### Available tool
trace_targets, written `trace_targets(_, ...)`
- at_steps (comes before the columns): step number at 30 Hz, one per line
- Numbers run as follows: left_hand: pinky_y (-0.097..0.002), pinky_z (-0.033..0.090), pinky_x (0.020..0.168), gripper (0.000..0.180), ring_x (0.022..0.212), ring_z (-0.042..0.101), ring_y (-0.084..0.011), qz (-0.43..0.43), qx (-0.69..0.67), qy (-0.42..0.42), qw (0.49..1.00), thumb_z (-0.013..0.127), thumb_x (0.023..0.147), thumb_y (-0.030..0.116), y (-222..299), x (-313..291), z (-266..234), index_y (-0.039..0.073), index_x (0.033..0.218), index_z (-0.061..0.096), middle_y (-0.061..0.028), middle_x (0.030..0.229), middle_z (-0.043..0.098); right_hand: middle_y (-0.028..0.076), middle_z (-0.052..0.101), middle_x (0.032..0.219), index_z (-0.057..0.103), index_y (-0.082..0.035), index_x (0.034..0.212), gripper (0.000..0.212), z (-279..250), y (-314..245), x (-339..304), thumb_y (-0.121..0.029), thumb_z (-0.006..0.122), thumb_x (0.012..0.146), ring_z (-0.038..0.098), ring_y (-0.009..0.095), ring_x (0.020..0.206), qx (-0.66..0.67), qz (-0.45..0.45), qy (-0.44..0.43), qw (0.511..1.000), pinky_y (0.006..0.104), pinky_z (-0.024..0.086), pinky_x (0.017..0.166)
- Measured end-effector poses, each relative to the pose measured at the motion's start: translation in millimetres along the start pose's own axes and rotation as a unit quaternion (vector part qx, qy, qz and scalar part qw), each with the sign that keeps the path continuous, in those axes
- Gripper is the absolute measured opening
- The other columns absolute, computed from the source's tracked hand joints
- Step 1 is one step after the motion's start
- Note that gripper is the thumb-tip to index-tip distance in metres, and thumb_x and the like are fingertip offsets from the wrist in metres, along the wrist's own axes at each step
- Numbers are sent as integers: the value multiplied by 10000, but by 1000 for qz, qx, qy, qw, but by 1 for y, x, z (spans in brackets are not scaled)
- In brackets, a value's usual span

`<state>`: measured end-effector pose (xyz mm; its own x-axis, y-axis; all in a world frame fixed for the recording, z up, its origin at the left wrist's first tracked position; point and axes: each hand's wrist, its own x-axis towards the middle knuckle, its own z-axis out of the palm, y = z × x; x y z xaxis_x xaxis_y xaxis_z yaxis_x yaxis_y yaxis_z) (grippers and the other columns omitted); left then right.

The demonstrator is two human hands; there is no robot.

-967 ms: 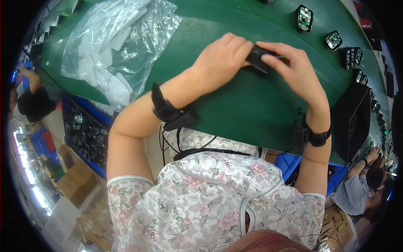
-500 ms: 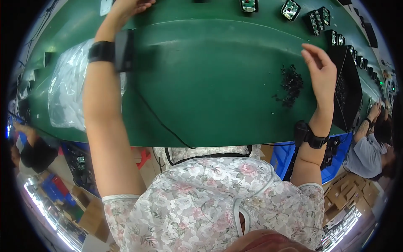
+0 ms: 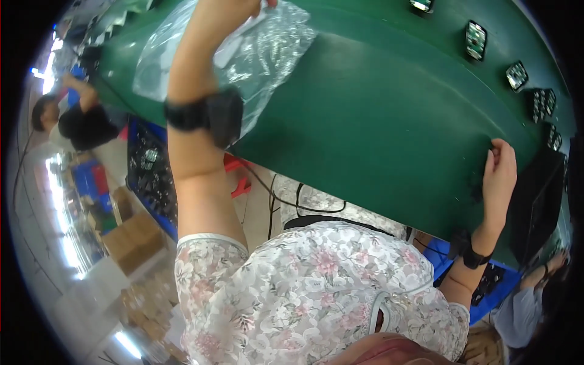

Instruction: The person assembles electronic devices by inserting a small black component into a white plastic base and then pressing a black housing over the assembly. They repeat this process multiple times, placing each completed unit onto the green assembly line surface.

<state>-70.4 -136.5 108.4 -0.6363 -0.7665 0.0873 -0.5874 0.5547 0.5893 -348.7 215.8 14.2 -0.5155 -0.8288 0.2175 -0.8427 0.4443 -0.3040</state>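
My left hand (image 3: 234, 11) reaches to the top edge of the view, above a crinkled clear plastic bag (image 3: 283, 45). The edge cuts off most of its fingers, so their grip is hidden. A white strip-like piece (image 3: 234, 47) shows beside that hand; whether it lies in the bag or is held I cannot tell. My right hand (image 3: 500, 179) rests at the right side of the green table (image 3: 365, 109), fingers half bent, thumb apart, with nothing visible in them. Close beside it is a blurred dark patch of small black parts (image 3: 477, 179).
A black box (image 3: 538, 204) stands right of my right hand. Several black housings with green circuit boards, one upright housing (image 3: 476, 40) among them, line the far right. Blue crates, one crate (image 3: 502, 291) at right, sit below the table edge. A co-worker (image 3: 76, 115) is at left.
The view has swung, shifting the table and housings to the right and down. My left hand has come over the plastic bag. My right hand's fingers have drawn closer together.
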Motion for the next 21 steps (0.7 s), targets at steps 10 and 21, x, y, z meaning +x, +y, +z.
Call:
trace_targets(10,-389,493,794,215,1007,560,-296,28,344,97,934,627,835,144,-97,-119,16,71,1038,632,-56,1044,621,13,578,797,597,-7,964,78,1,10,13,-47,595,897,508,86,686,96,79,-19,992,223,438,653)
trace_targets(21,-356,479,707,180,885,572,-249,96,414,195,884,682,808,161,-91,-88,44,48,945,651,-60,911,609,21,621,850,583,-12,952,62,11,-24,16,-63,592,918,557,67,735,321,105,-7,941,194,443,675)
